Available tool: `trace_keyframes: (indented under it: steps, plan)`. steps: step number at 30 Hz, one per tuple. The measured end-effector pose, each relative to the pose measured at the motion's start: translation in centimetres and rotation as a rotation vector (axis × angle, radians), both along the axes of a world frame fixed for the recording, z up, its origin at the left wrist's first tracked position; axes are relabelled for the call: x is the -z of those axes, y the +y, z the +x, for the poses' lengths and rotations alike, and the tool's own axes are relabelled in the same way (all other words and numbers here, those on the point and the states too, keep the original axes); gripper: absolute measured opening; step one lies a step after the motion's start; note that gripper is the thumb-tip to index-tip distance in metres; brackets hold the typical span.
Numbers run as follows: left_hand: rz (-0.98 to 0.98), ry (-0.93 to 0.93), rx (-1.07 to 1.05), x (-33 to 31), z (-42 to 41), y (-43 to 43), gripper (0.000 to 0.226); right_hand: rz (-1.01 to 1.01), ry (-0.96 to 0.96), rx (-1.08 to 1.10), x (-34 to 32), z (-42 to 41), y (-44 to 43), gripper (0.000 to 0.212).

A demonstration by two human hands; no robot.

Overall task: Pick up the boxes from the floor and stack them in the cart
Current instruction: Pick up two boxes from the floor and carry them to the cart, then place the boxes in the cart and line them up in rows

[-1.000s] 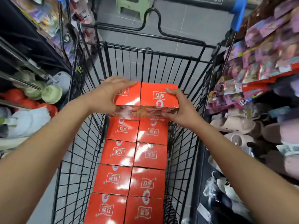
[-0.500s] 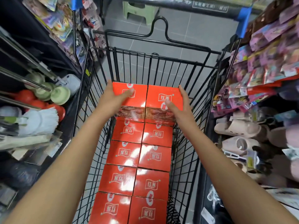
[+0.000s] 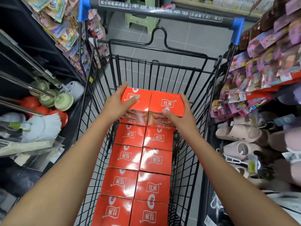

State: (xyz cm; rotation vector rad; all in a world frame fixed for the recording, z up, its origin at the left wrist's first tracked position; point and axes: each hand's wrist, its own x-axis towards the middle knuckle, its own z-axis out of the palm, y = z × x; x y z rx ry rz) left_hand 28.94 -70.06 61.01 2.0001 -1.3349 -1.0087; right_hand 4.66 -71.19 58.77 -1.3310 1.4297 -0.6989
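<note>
Inside a black wire cart, several red boxes lie in two columns along the bottom. At the far end two more red boxes sit side by side on top of that layer. My left hand grips the left top box, thumb on its top face and fingers along its left side. My right hand grips the right top box, thumb on the near edge and fingers up its right side.
The cart's grey handle bar with blue ends lies across the top. A shelf with mops and plungers stands close on the left. Racks of packets and slippers crowd the right. A green stool stands on the grey tiled floor beyond.
Both hands have carried the two top boxes farther away and lower, toward the cart's far end. The view has tilted up, showing more of the handle bar.
</note>
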Motion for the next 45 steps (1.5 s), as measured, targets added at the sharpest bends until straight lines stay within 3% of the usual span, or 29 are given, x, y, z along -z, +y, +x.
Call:
trace_keyframes:
  steps: [7,12,17,20,24,29,40,45]
  plan:
    - [0.004,-0.031,-0.010,-0.5,-0.1,0.2,0.082,0.050,0.002,-0.009,-0.5,0.1,0.0,0.102]
    - [-0.067,-0.152,-0.105,-1.3,-0.7,1.0,0.087,-0.007,0.163,-0.044,-1.5,-0.3,-0.3,0.102]
    - [-0.116,-0.171,-0.129,-3.3,-0.8,4.3,0.086,-0.338,0.311,-0.053,-3.4,0.5,1.4,0.077]
    - [-0.147,-0.299,-0.181,-4.3,-0.5,8.6,0.081,-0.585,0.384,-0.257,-5.0,2.6,4.3,0.072]
    - [-0.067,-0.553,-0.232,-4.9,1.1,17.0,0.081,-0.664,0.498,-0.666,-5.8,6.8,9.9,0.077]
    - [0.078,-0.806,-0.285,-4.9,4.1,30.5,0.084,-0.759,0.596,-1.017,-6.8,12.4,19.4,0.082]
    - [0.419,-0.819,-0.623,-5.5,10.4,64.2,0.078,-0.904,0.823,-1.510,-6.9,26.9,47.7,0.075]
    - [0.567,-0.754,-0.804,-4.4,10.4,78.9,0.080,-0.947,0.782,-1.665,-5.5,31.9,61.2,0.068]
